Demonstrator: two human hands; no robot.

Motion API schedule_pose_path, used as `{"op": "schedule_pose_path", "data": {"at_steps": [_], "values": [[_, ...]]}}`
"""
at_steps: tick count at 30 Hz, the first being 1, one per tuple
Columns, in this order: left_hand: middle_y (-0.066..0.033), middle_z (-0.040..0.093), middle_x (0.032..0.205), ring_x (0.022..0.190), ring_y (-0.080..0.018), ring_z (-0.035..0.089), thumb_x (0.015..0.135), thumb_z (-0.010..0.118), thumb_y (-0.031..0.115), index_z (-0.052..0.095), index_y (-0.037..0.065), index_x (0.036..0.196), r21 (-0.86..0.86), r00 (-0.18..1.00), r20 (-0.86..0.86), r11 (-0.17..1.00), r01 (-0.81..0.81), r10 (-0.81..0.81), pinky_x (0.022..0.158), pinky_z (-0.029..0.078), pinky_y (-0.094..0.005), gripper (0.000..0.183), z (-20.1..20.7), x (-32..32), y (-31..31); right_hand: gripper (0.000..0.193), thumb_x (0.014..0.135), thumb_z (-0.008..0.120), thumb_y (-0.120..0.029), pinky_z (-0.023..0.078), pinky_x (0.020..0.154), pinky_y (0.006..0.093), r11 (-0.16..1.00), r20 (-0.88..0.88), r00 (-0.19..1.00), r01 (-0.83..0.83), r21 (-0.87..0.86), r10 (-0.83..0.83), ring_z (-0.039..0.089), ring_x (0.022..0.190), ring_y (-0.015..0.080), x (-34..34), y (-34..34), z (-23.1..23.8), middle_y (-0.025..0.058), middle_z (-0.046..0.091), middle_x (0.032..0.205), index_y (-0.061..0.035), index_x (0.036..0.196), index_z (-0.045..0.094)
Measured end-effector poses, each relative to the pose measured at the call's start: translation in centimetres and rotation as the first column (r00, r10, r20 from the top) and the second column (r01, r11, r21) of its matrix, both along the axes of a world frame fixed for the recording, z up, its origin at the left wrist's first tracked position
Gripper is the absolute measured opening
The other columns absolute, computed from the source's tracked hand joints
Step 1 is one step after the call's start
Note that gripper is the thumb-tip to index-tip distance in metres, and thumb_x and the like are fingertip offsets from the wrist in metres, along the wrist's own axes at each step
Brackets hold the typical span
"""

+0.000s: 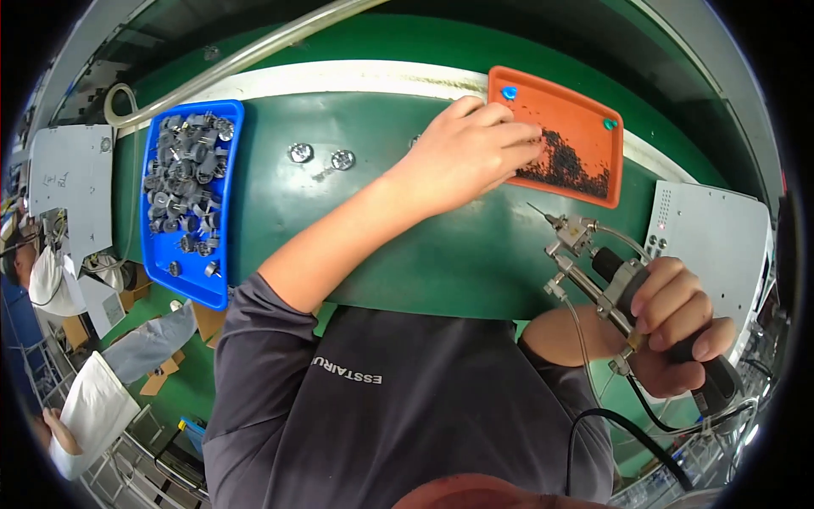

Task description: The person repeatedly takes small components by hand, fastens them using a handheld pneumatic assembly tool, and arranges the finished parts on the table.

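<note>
My left hand (471, 153) reaches over the left edge of an orange tray (532, 100). Its fingers are bent together at a heap of tiny black pieces (566, 166); whatever they hold is hidden. In my right hand (678, 318) is a handheld dispensing gun (612, 288) with a black grip, metal valve parts and thin tubes. The gun's thin needle points up and left, toward the tray's near side. Two round silver-topped parts (300, 153) lie on the green mat left of my left hand, and another is partly hidden behind that hand.
A blue tray (151, 246) at the left holds many grey round parts with pins. A clear hose (246, 58) crosses the far left. Grey metal boxes (72, 182) stand at both ends of the green bench mat (407, 276). A black cable (627, 424) hangs below the gun. Another person's hand (61, 431) shows lower left.
</note>
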State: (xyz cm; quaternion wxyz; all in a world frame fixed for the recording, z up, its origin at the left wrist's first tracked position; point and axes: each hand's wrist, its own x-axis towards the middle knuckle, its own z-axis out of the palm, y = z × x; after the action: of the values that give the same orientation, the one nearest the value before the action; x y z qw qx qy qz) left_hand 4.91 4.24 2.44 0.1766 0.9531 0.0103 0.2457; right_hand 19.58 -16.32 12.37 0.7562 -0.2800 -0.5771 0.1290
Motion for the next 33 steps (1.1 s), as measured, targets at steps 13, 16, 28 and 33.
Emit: {"op": "schedule_pose_path", "data": {"at_steps": [13,16,28,33], "values": [[-0.0111,0.067,0.117,0.108,-0.0334,0.063,0.077,0.078,0.004,0.062,0.006,0.107,-0.244,0.953,-0.218,0.933,-0.263,0.212,0.093,0.051,-0.0431,0.034,-1.2,-6.9,0.7,0.032,0.101,0.065,-0.038,0.047,0.052,0.0299,0.977,0.011,0.991,-0.126,-0.171,0.130,0.054,0.055,0.0142,0.2,1.2,-0.1,-0.0006,0.054,0.069,-0.0140,0.115,0.048],[-0.0110,0.067,0.113,0.108,-0.0339,0.063,0.078,0.075,0.001,0.061,0.005,0.107,-0.326,0.977,-0.129,0.924,-0.202,0.169,0.092,0.053,-0.0433,0.033,-1.4,-6.7,0.9,0.034,0.102,0.065,-0.038,0.049,0.051,0.0302,0.973,0.018,0.988,-0.147,-0.179,0.153,0.055,0.054,0.0148,0.3,1.9,-0.1,0.0001,0.055,0.071,-0.0144,0.115,0.044],[-0.0088,0.067,0.103,0.100,-0.0313,0.064,0.079,0.075,0.006,0.063,0.007,0.096,-0.416,0.996,-0.066,0.909,0.023,-0.056,0.087,0.055,-0.0408,0.021,-3.3,-6.2,-1.1,0.034,0.101,0.066,-0.040,0.049,0.049,0.0286,0.985,0.015,0.994,-0.104,-0.140,0.107,0.057,0.055,0.0135,0.1,2.6,-1.1,-0.0012,0.056,0.070,-0.0149,0.111,0.046],[-0.0089,0.070,0.116,0.107,-0.0325,0.065,0.081,0.079,0.020,0.066,0.010,0.105,-0.285,0.993,-0.007,0.952,-0.116,0.118,0.093,0.052,-0.0460,0.029,0.1,-6.6,1.7,0.032,0.099,0.069,-0.035,0.049,0.047,0.0277,0.983,0.047,0.990,-0.125,-0.131,0.132,0.056,0.052,0.0136,0.5,2.4,-1.0,-0.0008,0.056,0.067,-0.0132,0.104,0.046]]}}
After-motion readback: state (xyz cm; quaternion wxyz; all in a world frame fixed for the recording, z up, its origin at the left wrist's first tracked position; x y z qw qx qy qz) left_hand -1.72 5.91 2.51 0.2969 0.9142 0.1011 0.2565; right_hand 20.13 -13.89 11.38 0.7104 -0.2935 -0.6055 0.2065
